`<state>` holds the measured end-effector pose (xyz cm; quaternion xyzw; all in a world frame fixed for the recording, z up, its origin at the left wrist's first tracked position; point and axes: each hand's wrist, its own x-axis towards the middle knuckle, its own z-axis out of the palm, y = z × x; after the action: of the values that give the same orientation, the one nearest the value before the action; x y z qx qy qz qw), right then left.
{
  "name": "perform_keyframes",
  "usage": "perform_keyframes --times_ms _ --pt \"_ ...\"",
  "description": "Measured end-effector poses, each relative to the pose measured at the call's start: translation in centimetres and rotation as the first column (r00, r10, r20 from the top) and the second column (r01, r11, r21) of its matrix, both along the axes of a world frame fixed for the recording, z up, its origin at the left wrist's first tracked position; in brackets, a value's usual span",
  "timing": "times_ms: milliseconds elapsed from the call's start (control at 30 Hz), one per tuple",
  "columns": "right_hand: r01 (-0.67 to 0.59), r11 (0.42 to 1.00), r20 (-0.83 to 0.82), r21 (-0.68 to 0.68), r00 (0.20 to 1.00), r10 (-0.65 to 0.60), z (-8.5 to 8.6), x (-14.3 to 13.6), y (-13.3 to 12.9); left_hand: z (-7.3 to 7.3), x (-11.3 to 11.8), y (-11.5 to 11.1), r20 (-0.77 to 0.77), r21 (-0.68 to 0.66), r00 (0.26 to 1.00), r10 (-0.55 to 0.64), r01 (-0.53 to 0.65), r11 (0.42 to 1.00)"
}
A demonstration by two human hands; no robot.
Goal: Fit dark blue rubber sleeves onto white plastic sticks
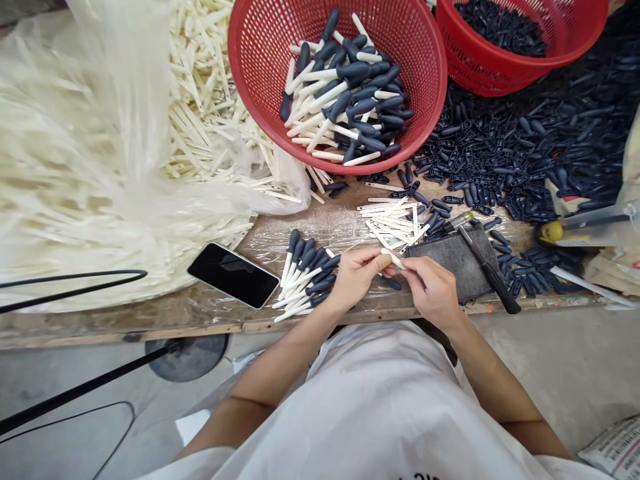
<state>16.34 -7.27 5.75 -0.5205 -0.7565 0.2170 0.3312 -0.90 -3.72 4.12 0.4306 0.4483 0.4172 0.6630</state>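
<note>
Pinching a slender white plastic strip point(393, 259) with left hand point(356, 275) and right hand point(433, 288) together, likely for steadiness, over the brown wooden counter point(320, 225)'s near side, beside loose flat white sticks point(394, 223) presumably spread for easy reach.

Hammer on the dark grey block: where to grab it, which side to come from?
Best by the black grip, probably from above on the near right side. The hammer lies aslant across the block, head away from the person, grip end jutting past the block's near edge. The right hand is closer, but it's pinching a white piece.
</note>
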Motion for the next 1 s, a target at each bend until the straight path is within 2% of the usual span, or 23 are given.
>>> perform_keyframes --times_ms 67,167,233,300,367,400,467,533,567,600,667,733,767,800,833,867,900,933,1000 --pt "-0.021 1.000 -0.026 -0.002 0.999 0.021 0.2 0.3 -0.1 0.2 -0.5 0.0 -0.112 0.173 0.993 -0.042 0.061 0.983" --pt "-0.046 0.996 -0.095 -0.079 0.995 0.038 0.5 0.9 -0.1 0.2 -1.2 -0.1 -0.273 0.428 0.962 -0.023 0.142 0.893" --pt "-0.017 0.981 -0.125 -0.191 0.992 -0.008 0.5 1.5 -0.1 0.1 -1.6 -0.1 -0.279 0.474 0.959 0.042 0.100 0.875" --pt "0.032 0.963 -0.097 -0.266 0.993 -0.060 0.5 2.2 -0.1 -0.1 -1.9 -0.1 -0.278 0.454 0.958 0.067 0.070 0.888" --pt "0.061 0.972 -0.012 -0.228 0.998 -0.065 0.4 2.7 -0.1 -0.1 -2.0 -0.1 -0.364 0.460 0.931 0.004 0.176 0.870" --pt "0.044 0.982 0.043 -0.186 0.998 -0.037 0.4 2.8 -0.2 0.0 -2.0 -0.2 -0.437 0.478 0.898 -0.050 0.279 0.833" --pt "-0.042 0.993 0.150 -0.112 0.987 0.059 0.5 2.7 -0.3 0.0 -1.8 -0.3 -0.595 0.499 0.792 -0.135 0.496 0.711" --pt "-0.145 0.982 0.221 -0.118 0.961 0.169 0.6 2.3 -0.1 0.0 -1.3 -0.7 -0.686 0.504 0.713 -0.142 0.608 0.614" --pt "-0.180 0.972 0.228 -0.149 0.951 0.211 0.7 2.1 0.1 -0.1 -1.1 -0.8 -0.695 0.511 0.706 -0.136 0.618 0.598" --pt "-0.209 0.958 0.207 -0.197 0.946 0.249 0.9 2.2 0.5 -0.3 -0.9 -1.0 -0.684 0.521 0.719 -0.125 0.601 0.606" --pt "-0.256 0.913 0.091 -0.318 0.950 0.298 1.0 2.8 2.1 -0.6 -0.7 -1.1 -0.637 0.531 0.765 -0.094 0.524 0.666" --pt "-0.208 0.905 0.002 -0.372 0.974 0.225 1.1 4.5 4.7 -0.8 -0.7 -1.1 -0.607 0.492 0.791 -0.083 0.455 0.742" --pt "-0.092 0.935 0.026 -0.342 0.994 0.107 1.0 5.7 6.3 -0.9 -0.8 -1.1 -0.601 0.455 0.795 -0.087 0.429 0.780" --pt "0.075 0.960 0.103 -0.271 0.993 -0.049 0.8 7.0 8.2 -1.0 -0.9 -1.1 -0.595 0.414 0.797 -0.100 0.411 0.812" --pt "0.231 0.955 0.206 -0.186 0.960 -0.192 0.5 8.4 10.0 -1.1 -1.0 -1.1 -0.587 0.374 0.801 -0.120 0.400 0.837" --pt "0.368 0.924 0.323 -0.104 0.891 -0.319 0.1 9.7 11.9 -1.2 -1.1 -1.2 -0.575 0.341 0.806 -0.137 0.389 0.856" --pt "0.445 0.893 0.441 -0.061 0.815 -0.376 -0.4 10.9 13.7 -1.3 -1.2 -1.2 -0.562 0.321 0.815 -0.143 0.374 0.870" --pt "0.489 0.871 0.472 -0.041 0.778 -0.415 -1.1 12.0 15.4 -1.4 -1.2 -1.3 -0.549 0.311 0.825 -0.138 0.355 0.882" --pt "0.507 0.861 0.507 -0.034 0.751 -0.422 -2.5 13.5 18.0 -1.6 -1.1 -1.5 -0.527 0.299 0.842 -0.116 0.312 0.902"
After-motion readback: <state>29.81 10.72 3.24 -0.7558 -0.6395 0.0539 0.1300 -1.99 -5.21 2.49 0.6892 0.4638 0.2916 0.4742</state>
